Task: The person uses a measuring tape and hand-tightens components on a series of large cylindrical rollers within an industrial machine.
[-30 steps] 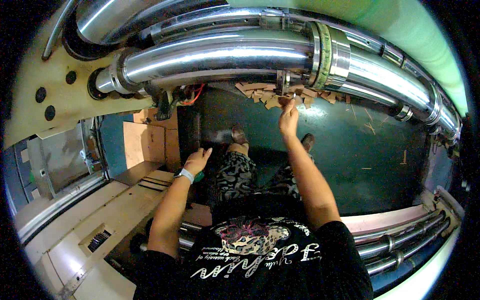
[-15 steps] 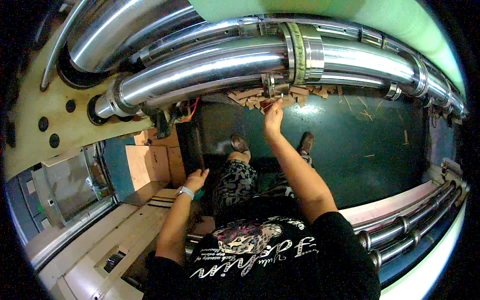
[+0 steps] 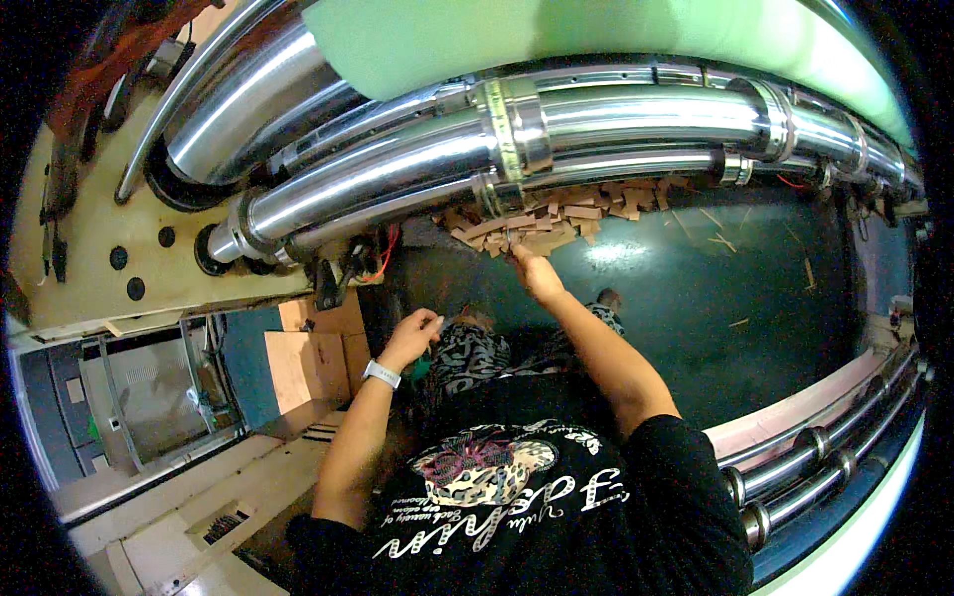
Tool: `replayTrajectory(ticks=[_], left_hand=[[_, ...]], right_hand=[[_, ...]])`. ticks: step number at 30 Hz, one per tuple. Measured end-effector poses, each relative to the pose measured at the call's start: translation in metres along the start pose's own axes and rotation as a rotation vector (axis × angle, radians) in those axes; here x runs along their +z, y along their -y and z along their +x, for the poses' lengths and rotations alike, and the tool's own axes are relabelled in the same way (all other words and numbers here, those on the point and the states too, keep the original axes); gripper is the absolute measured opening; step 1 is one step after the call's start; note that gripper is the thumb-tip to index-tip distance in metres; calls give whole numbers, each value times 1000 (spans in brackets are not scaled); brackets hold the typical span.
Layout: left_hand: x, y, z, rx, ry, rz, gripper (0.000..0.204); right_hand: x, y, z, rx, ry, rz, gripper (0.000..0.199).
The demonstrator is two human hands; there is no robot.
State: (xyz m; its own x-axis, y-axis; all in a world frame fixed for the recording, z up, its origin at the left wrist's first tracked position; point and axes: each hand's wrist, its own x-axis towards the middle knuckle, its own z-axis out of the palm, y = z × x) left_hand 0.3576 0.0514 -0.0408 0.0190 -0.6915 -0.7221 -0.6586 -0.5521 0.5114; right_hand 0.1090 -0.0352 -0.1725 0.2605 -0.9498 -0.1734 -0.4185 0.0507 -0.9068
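My right hand (image 3: 535,274) is closed in a pinch just below the long chrome shaft (image 3: 378,174). At its fingertips a small thin piece shows, too small to name. Right above it, a metal collar with a yellow-green measuring band (image 3: 500,129) wraps the shaft, with a smaller clamp (image 3: 497,191) on the thinner bar underneath. Cardboard scraps (image 3: 545,236) lie in a heap beyond my fingertips. My left hand (image 3: 409,338), with a pale watch at the wrist, hovers in front of my body with its fingers curled. What it holds, if anything, is hidden; some green shows beneath it.
A pale green sheet (image 3: 596,35) runs over a roller behind the shaft. The cream machine side plate (image 3: 149,258) stands at left. More rollers (image 3: 795,452) lie at the lower right. Loose strips (image 3: 723,241) are scattered on the dark floor (image 3: 686,308). A red wire (image 3: 390,248) hangs at left.
My right hand has come down and back, away from the clamp. My left hand has risen and moved rightward, toward my knees. The view has shifted, so the collar now appears further left.
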Motion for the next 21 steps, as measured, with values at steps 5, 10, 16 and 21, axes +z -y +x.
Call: replayTrajectory(ticks=[5,10,16,21], left_hand=[[22,-64,7,92,24,-322,27],[40,-138,9,244,88,-476,30],[51,-227,25,355,-15,-667,33],[65,-238,55,345,-188,-858,21]], right_hand=[[-98,44,-13,-317,-274,8,19],[-171,83,-5,-401,-253,-320,15],[-196,91,18,-646,-255,-523,19],[-203,92,30,-696,-201,-543,20]])
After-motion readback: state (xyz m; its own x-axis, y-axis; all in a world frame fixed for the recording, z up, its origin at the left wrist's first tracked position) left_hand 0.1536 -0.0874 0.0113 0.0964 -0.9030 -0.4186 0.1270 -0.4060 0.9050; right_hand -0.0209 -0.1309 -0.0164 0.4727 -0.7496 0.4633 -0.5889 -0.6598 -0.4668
